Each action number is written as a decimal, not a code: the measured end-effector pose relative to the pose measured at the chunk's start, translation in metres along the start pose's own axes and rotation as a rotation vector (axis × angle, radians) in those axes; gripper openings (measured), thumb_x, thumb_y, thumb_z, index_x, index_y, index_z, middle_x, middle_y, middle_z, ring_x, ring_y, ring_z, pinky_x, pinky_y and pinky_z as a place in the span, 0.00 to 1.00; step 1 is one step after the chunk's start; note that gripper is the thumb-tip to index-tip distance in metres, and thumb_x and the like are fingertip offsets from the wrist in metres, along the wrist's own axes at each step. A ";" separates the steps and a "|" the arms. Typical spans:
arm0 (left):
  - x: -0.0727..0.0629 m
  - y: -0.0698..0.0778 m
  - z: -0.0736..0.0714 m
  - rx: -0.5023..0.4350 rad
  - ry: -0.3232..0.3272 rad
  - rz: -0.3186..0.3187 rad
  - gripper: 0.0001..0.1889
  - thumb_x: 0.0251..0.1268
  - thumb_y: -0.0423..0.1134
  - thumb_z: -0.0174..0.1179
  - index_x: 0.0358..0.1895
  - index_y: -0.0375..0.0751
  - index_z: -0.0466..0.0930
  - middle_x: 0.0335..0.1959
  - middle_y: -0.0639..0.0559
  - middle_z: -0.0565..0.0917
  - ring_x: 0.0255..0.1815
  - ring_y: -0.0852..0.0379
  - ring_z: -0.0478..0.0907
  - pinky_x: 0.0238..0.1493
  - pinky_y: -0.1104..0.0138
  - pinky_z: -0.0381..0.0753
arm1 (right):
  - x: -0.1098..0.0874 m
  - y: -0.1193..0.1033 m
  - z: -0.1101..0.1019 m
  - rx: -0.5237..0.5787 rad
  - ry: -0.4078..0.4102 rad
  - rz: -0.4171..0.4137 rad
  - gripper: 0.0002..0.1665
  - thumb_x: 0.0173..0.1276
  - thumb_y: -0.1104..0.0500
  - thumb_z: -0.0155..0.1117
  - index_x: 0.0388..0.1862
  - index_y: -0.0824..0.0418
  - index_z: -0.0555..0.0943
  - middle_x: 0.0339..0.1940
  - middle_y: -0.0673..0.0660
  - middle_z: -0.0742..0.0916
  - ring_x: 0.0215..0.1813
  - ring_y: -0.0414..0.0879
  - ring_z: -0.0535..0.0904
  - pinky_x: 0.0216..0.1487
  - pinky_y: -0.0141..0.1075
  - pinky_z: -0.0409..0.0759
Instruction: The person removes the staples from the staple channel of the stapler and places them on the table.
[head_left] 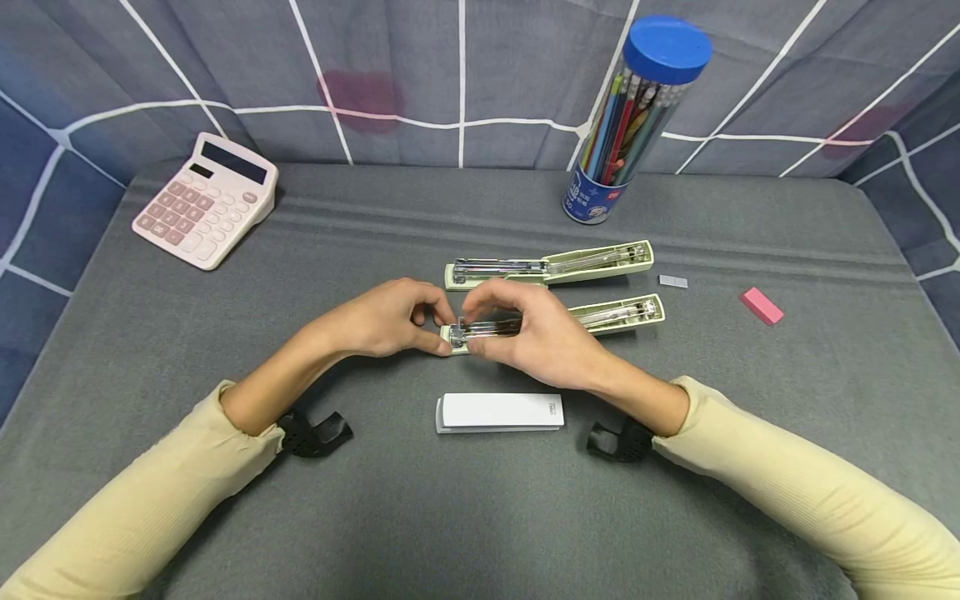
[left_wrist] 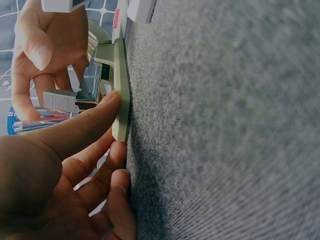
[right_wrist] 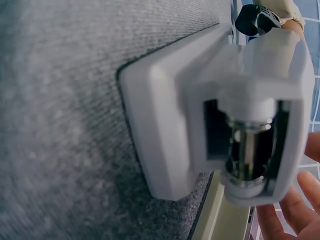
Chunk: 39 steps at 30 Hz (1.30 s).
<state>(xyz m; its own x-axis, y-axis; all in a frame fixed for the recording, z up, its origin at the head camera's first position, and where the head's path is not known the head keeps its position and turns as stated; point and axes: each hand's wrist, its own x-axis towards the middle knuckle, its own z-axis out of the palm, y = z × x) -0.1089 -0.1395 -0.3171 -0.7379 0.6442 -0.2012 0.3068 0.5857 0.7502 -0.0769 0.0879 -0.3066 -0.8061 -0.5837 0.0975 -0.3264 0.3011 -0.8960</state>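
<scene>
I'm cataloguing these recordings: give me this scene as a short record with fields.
left hand: pinches front end of open near green stapler
right hand: beside its magazine; contact unclear
upright staple strip: at magazine's front
far green stapler: open
white stapler: closed
right of staplers: loose staple strip, pink block
back: calculator, pencil jar

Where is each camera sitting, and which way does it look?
Head: on the person's head, looking forward and down at the left hand, right hand and cream fabric sleeves.
Left wrist: on that wrist, facing the nearer open, long, light-green stapler; both hands show.
Right wrist: on that wrist, facing a closed, oblong, white stapler; fingers and a sleeve show.
Head and left wrist share both hands and that green stapler.
</scene>
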 end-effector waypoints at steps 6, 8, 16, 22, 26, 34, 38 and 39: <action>-0.001 -0.001 -0.001 -0.004 -0.001 -0.010 0.11 0.54 0.36 0.74 0.39 0.41 0.84 0.37 0.52 0.81 0.36 0.54 0.70 0.40 0.61 0.69 | 0.003 0.000 0.004 -0.019 -0.013 0.019 0.24 0.57 0.66 0.73 0.54 0.64 0.82 0.44 0.52 0.85 0.49 0.45 0.80 0.51 0.45 0.76; -0.002 -0.001 0.000 -0.004 0.002 -0.006 0.11 0.54 0.36 0.74 0.39 0.41 0.84 0.36 0.51 0.81 0.36 0.54 0.70 0.40 0.61 0.68 | 0.004 0.000 0.006 -0.043 -0.004 0.030 0.20 0.58 0.65 0.73 0.51 0.64 0.83 0.44 0.52 0.85 0.48 0.45 0.80 0.51 0.43 0.77; -0.002 -0.002 0.000 -0.016 0.010 0.010 0.10 0.55 0.37 0.74 0.39 0.42 0.85 0.33 0.52 0.80 0.35 0.54 0.69 0.40 0.61 0.68 | 0.006 -0.001 0.009 -0.052 0.043 0.088 0.09 0.61 0.66 0.70 0.41 0.64 0.85 0.42 0.54 0.86 0.46 0.47 0.82 0.50 0.42 0.79; -0.002 0.000 0.000 0.004 -0.005 -0.017 0.14 0.53 0.37 0.75 0.42 0.42 0.83 0.37 0.52 0.79 0.39 0.53 0.71 0.44 0.60 0.69 | 0.006 -0.001 0.010 -0.057 0.069 0.099 0.08 0.61 0.66 0.71 0.39 0.63 0.85 0.40 0.53 0.86 0.44 0.46 0.81 0.48 0.43 0.79; -0.001 0.002 0.002 0.061 -0.011 -0.020 0.19 0.49 0.39 0.77 0.44 0.43 0.82 0.38 0.53 0.79 0.41 0.53 0.72 0.46 0.60 0.70 | 0.005 0.000 0.010 -0.058 0.095 0.091 0.07 0.61 0.65 0.71 0.39 0.63 0.84 0.37 0.52 0.85 0.40 0.44 0.79 0.44 0.43 0.78; -0.002 0.001 0.002 0.055 0.007 -0.005 0.16 0.50 0.38 0.77 0.41 0.43 0.82 0.37 0.53 0.79 0.41 0.53 0.73 0.46 0.59 0.70 | 0.003 0.002 0.003 -0.111 0.043 0.057 0.10 0.60 0.66 0.69 0.42 0.64 0.85 0.38 0.52 0.85 0.40 0.44 0.78 0.43 0.44 0.77; -0.002 0.000 0.002 0.037 0.010 -0.017 0.16 0.51 0.38 0.76 0.42 0.43 0.83 0.38 0.53 0.80 0.41 0.53 0.73 0.47 0.59 0.70 | 0.002 0.004 0.001 -0.172 0.032 0.034 0.12 0.59 0.66 0.71 0.43 0.63 0.86 0.38 0.51 0.84 0.40 0.45 0.78 0.44 0.41 0.77; -0.002 0.000 0.002 0.032 0.013 -0.019 0.16 0.51 0.38 0.76 0.42 0.43 0.83 0.39 0.53 0.80 0.41 0.53 0.73 0.47 0.59 0.71 | 0.002 0.004 0.001 -0.191 0.032 0.030 0.12 0.59 0.65 0.72 0.43 0.63 0.86 0.38 0.51 0.84 0.40 0.44 0.77 0.43 0.41 0.76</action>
<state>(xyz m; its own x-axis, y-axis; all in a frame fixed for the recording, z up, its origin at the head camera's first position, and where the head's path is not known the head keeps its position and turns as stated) -0.1060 -0.1398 -0.3175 -0.7511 0.6270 -0.2067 0.3122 0.6133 0.7256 -0.0794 0.0871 -0.3107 -0.8314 -0.5486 0.0882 -0.3868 0.4574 -0.8008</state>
